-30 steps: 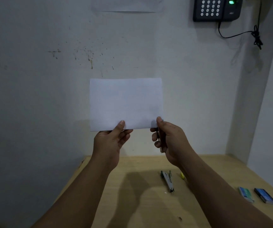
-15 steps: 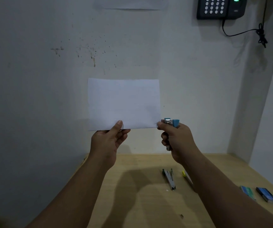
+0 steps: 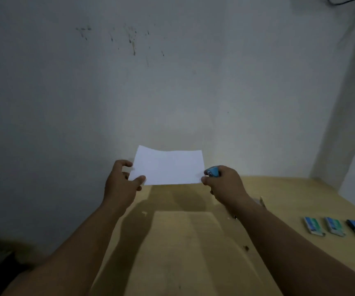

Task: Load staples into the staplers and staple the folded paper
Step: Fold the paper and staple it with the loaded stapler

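Two hands hold things up over the wooden bench (image 3: 193,242). The folded paper (image 3: 168,167) is up in the air; the left hand (image 3: 122,182) pinches its left corner. The right hand (image 3: 223,182) grips a small blue stapler (image 3: 212,173) at the paper's right edge. Three staple boxes (image 3: 336,228) wait on the bench. I think stapling is under way; I cannot see any staple in the paper.
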